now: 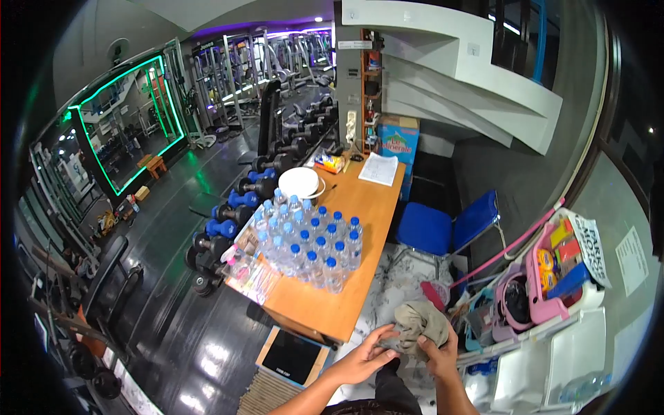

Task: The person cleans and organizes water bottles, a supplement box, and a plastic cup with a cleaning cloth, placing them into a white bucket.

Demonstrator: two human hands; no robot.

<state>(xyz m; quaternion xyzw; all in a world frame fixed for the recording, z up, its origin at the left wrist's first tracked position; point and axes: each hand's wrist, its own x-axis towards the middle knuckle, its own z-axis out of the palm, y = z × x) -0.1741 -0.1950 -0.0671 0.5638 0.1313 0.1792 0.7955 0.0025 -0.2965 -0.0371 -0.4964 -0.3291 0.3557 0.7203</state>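
Observation:
A crumpled grey-beige cloth (422,322) is bunched up in front of me, low in the head view. My right hand (441,353) grips it from the right, thumb pressed on its lower part. Just left of the cloth is my left hand (363,357), fingers stretched out and apart, fingertips close to the fabric. Beyond my hands stands a wooden table (353,304) bearing several clear plastic bottles (304,238) with blue caps, grouped tightly together.
A white bucket (299,182) and a paper sheet (378,169) lie farther back on the table. To the right are a blue chair (423,228), a pink-handled broom (512,243) and a white shelf (584,339) with pink baskets. Dumbbells (242,199) line the left side.

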